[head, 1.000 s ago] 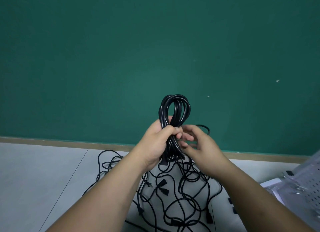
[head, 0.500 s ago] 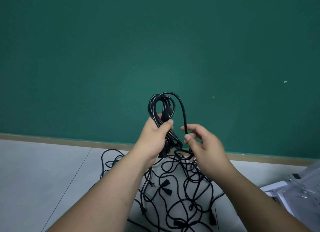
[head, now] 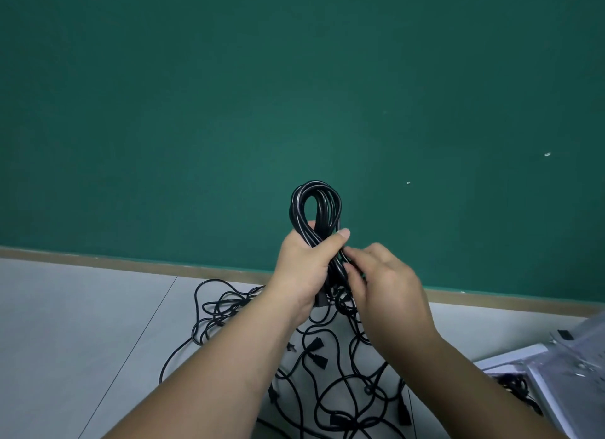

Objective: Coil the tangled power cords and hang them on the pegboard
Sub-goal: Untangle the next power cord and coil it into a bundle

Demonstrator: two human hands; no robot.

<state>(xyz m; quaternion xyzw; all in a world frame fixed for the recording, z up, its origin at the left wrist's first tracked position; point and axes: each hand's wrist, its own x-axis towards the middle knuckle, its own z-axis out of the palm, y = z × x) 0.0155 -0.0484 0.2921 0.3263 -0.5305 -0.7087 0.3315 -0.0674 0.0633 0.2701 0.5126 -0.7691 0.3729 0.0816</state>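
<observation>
a left hand (head: 304,268) grips a black coiled cord (head: 316,206) upright in front of a green wall (head: 229,111), the loop rising above the fist. the right hand (head: 386,285) pinches the cord's strands just beside the left thumb. below, tangled cords (head: 327,373) sprawl on the pale floor (head: 82,324). a white pegboard (head: 582,357) lies at the right edge.

Green wall (head: 196,111), tan baseboard (head: 98,258) & pale floor (head: 65,340)
</observation>
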